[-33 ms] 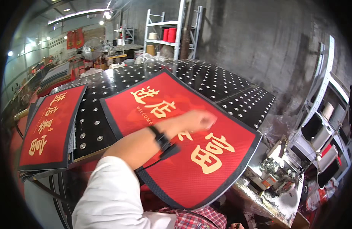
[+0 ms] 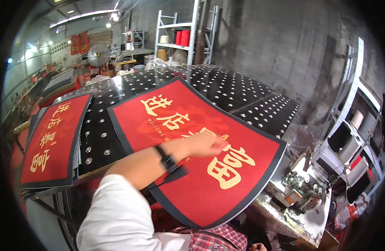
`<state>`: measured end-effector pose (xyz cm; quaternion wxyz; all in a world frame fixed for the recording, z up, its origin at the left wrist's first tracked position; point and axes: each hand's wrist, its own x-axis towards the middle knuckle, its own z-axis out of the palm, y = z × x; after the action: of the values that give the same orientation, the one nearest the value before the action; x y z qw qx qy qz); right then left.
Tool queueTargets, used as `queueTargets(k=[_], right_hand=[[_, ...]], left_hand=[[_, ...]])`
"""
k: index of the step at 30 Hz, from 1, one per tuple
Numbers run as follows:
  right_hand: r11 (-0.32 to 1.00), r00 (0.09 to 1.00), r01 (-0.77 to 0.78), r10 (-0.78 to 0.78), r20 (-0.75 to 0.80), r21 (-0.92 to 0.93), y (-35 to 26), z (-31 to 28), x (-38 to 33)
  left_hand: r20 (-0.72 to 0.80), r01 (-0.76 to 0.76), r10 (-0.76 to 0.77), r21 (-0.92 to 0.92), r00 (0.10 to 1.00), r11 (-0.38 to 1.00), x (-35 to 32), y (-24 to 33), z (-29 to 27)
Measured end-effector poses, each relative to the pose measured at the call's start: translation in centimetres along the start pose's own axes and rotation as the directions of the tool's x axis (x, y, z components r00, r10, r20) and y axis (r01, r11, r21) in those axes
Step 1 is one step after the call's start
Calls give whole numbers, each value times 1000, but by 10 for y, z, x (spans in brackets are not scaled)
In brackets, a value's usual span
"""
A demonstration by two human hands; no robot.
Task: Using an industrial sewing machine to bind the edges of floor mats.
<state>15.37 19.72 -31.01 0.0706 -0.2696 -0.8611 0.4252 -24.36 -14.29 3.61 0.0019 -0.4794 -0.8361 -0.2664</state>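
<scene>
Far left, a stack of red mats (image 2: 50,142) with gold characters lay at the edge of the black worktop (image 2: 238,94), its surface studded with rows of metal rollers. The stack sat apart from the work in hand, a strip of bare worktop between.

Centre: one large red doormat (image 2: 175,167), dark-bordered, lay flat across the worktop with its near corner overhanging the edge toward us. We judged it soft and floppy rather than stiff, fairly light for its spread, the pile face grippy and not fragile; it would likely sag if lifted by one corner. The bound border at the near overhanging edge looked the best place to take hold, two hands spread wide.

Our left hand (image 2: 203,144), a black wristband (image 2: 166,159) on it, reached over the mat's middle, fingers stretched out flat and blurred, palm down on or just above the pile, gripping nothing. Our right hand we could not see.

Right: a sewing machine (image 2: 299,186) stood below the worktop's edge; grey shelving (image 2: 355,125) with thread spools beyond.
</scene>
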Motion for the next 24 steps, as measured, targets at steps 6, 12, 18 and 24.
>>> queueTargets(k=[6,12,18,24], right_hand=[[984,995,-77,67,72,158,-36,-3,10],[984,991,-38,14,135,172,-116,-15,40],[963,974,21,-80,212,268,-183,-29,71],[910,981,33,-109,162,413,-202,-34,104]], left_hand=[[133,-93,47,365,990,926,-164,-45,43],[-173,178,-99,537,980,824,-240,-45,36],[-608,241,-85,180,789,954,-204,-57,2],[-766,407,-56,276,640,871,-194,-83,-28]])
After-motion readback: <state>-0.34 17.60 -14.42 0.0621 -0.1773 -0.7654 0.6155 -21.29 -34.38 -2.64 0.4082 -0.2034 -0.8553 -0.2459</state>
